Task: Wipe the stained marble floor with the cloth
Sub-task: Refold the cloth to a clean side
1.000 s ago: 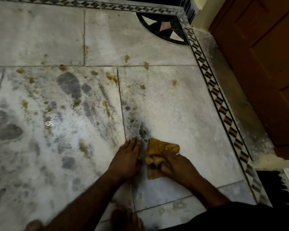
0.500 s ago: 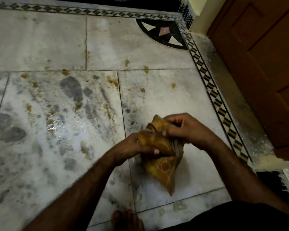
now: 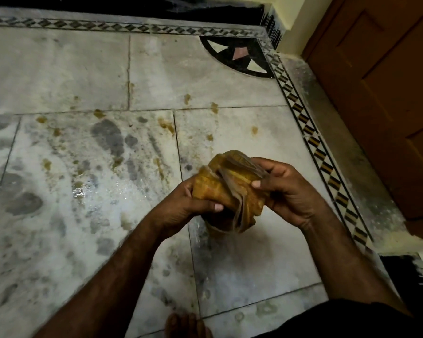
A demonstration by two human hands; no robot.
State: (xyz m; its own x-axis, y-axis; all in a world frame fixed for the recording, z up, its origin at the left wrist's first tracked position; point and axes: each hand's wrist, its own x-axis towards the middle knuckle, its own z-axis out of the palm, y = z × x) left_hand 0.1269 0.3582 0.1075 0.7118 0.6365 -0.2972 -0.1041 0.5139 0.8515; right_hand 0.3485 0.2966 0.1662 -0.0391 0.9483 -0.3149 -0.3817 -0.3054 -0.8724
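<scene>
A crumpled yellow-brown cloth (image 3: 230,189) is held up above the marble floor (image 3: 59,76), bunched between both hands. My left hand (image 3: 183,211) grips its lower left side with the thumb across the front. My right hand (image 3: 288,191) holds the upper right side, fingers curled over the folds. Parts of the cloth are blurred. The white marble floor carries yellow-brown stains (image 3: 166,125) near the tile joints and grey wet patches (image 3: 108,135) with white powdery residue to the left.
A patterned black-and-tan border strip (image 3: 313,142) runs along the right side, with a black inlaid corner piece (image 3: 237,57). A brown wooden door (image 3: 388,93) stands beyond it. My bare toes (image 3: 186,324) show at the bottom edge. A dark mat (image 3: 401,269) lies at lower right.
The cloth was on the floor under my right hand, with my left hand flat beside it. Both hands have lifted it and now bunch it together in the air.
</scene>
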